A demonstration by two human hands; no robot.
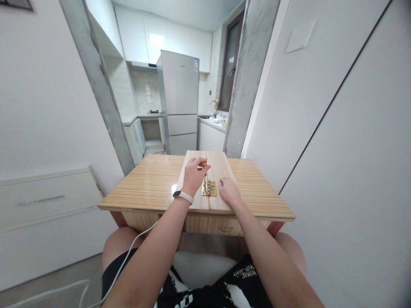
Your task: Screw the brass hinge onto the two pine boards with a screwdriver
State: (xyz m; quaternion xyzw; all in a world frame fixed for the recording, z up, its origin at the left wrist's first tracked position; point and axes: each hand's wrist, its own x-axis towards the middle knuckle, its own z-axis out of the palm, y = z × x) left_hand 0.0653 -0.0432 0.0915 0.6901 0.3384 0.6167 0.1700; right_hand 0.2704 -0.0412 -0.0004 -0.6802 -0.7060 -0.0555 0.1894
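Note:
A small screwdriver (pixel 204 165) with a yellow and black handle is pinched in the fingers of my left hand (pixel 193 173). It stands upright, its shaft pointing down at the left part of a brass hinge (pixel 212 188). That hinge lies across the seam between two pale wooden boards (pixel 201 204), set side by side on the table. To the right of the hinge, my right hand (pixel 228 188) rests on the right board with its fingers curled in. Whether anything is inside those fingers is hidden.
The boards lie on a wood-grain table (pixel 141 188) with a drawer handle (pixel 225 229) at its front. A white cable (pixel 135 242) runs up to the table's underside on the left. Beyond stand a grey fridge (pixel 181 85) and a sink with a faucet (pixel 214 106). White walls flank both sides.

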